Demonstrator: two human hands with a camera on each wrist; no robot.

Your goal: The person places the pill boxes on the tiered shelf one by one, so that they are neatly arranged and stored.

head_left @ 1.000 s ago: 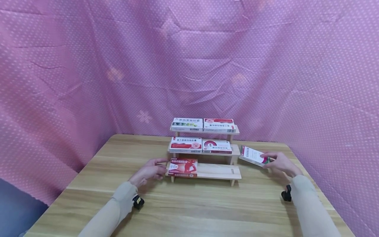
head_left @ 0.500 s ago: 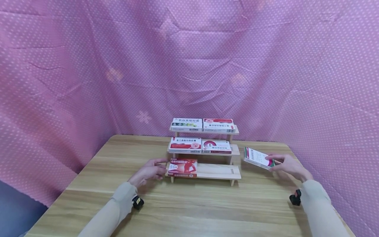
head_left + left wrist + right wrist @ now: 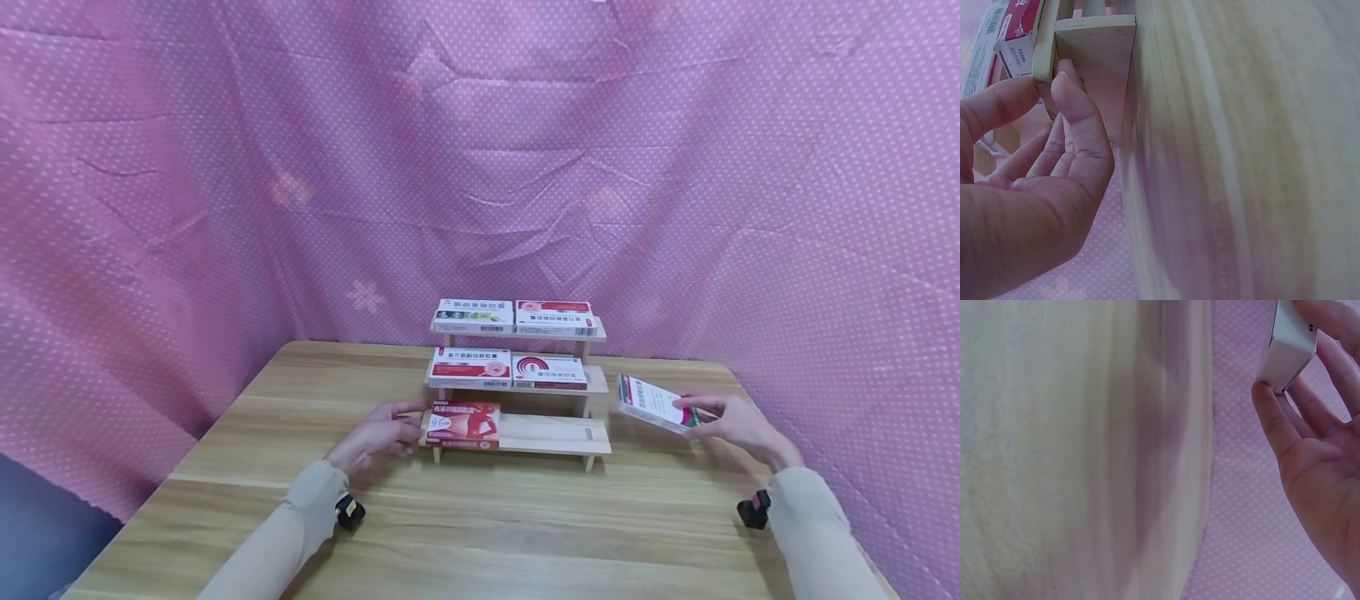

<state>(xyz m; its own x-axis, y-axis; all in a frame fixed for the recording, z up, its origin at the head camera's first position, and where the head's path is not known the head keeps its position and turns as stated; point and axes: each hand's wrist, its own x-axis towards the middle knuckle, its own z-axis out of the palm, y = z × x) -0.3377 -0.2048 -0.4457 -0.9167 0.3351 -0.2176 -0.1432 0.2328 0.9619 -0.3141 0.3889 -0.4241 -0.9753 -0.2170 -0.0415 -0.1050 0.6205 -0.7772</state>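
Observation:
My right hand (image 3: 733, 427) pinches the right end of a white medicine box (image 3: 651, 402) with green and magenta trim, right of the stand. In the right wrist view the box's white end (image 3: 1291, 347) shows between thumb and fingers. At the left end of the three-tier wooden stand (image 3: 555, 432), my left hand (image 3: 381, 435) grips the lowest shelf board; the left wrist view shows thumb and forefinger on either side of the board's edge (image 3: 1044, 59). A red medicine box (image 3: 462, 423) lies on that shelf's left half, close to the left fingertips.
White-and-red medicine boxes (image 3: 471, 367) lie side by side on the middle tier, and two more boxes (image 3: 553, 317) fill the top tier. The wooden table (image 3: 525, 533) ends at a pink dotted curtain (image 3: 480, 167) behind and at the sides.
My right hand has drawn the white medicine box slightly right and toward me, away from the stand, over the last second. The left hand has stayed at the lowest shelf.

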